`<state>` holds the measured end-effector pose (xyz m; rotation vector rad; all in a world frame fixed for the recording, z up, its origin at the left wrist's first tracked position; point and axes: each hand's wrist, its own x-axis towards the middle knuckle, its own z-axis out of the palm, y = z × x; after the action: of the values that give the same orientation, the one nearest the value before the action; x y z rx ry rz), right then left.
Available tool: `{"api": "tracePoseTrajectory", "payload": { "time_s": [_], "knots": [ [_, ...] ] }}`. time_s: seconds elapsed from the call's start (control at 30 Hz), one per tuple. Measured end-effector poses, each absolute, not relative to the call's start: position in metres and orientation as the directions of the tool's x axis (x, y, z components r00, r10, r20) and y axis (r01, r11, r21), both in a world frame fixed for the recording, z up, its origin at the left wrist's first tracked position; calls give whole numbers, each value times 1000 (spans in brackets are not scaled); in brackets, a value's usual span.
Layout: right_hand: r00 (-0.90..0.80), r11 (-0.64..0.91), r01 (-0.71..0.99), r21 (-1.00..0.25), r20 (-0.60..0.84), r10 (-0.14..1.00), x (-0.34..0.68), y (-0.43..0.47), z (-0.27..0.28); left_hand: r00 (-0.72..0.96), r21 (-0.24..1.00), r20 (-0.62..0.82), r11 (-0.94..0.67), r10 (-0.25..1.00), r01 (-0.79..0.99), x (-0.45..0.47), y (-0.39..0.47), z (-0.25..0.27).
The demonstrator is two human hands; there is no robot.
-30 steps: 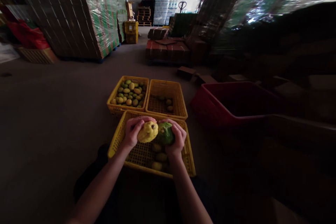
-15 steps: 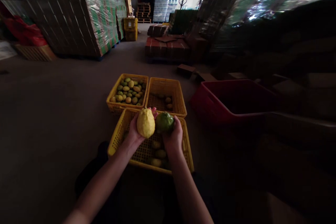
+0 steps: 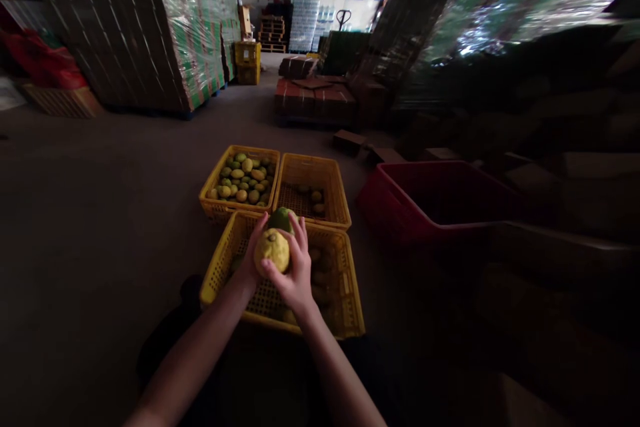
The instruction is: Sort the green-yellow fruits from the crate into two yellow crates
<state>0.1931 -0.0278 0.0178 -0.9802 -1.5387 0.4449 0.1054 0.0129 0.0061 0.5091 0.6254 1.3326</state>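
A pale yellow, knobbly, citrus-like fruit (image 3: 273, 252) is clasped between my two hands, its stem end turned up. My left hand (image 3: 251, 263) is closed along its left side. From the right, my right hand (image 3: 296, 273) grips it, thumb across the near face. Just beyond sits a glossy green fruit (image 3: 281, 219) among the fingertips; which hand carries it I cannot tell. Beneath my hands is a yellow plastic crate (image 3: 356, 307) with several dim fruits inside. Behind it stand a crate (image 3: 201, 197) heaped with green-yellow fruits and another crate (image 3: 345, 203) holding several fruits.
A large red bin (image 3: 400, 203) stands on the floor to the right. Flattened cardboard (image 3: 350, 140) lies behind the crates, before a low stack of brown cartons (image 3: 315, 101). Tall wrapped pallets (image 3: 195, 33) rise at the left and right. A pallet jack handle (image 3: 343, 17) shows far back.
My hands have come together. My right hand has moved left onto the yellow fruit, and the green fruit has shifted from its right to behind it. The view has tilted slightly up.
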Motion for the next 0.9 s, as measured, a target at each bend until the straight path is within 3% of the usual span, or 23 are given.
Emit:
{"api": "tracePoseTrajectory", "payload": {
  "time_s": [0.1, 0.17, 0.23, 0.4, 0.53, 0.7, 0.8, 0.9],
  "knots": [
    [108, 629, 166, -760, 648, 754, 189, -38, 25, 179, 627, -201, 267, 963, -732, 104, 18, 14],
    [247, 575, -13, -818, 555, 794, 193, -40, 29, 255, 564, -251, 355, 934, -746, 102, 23, 26],
    [411, 502, -135, -854, 413, 813, 203, -36, 32, 239, 491, -247, 334, 939, -805, 97, 25, 39],
    [635, 377, -99, -921, 233, 736, 225, -20, 31, 93, 449, -231, 191, 968, -873, 95, 23, 53],
    [533, 430, 36, -902, 382, 755, 219, -22, 21, 47, 612, -204, 165, 978, -774, 107, 18, 43],
    [348, 555, 194, -809, 586, 732, 210, -28, 13, -60, 811, 88, -106, 994, -575, 101, 13, 39],
    [354, 584, 292, -758, 653, 670, 211, -29, 10, -40, 848, 246, -235, 969, -475, 92, 11, 41],
    [322, 661, 383, -646, 764, 560, 212, -32, 10, -14, 829, 317, -284, 948, -481, 89, 9, 42]
  ]
}}
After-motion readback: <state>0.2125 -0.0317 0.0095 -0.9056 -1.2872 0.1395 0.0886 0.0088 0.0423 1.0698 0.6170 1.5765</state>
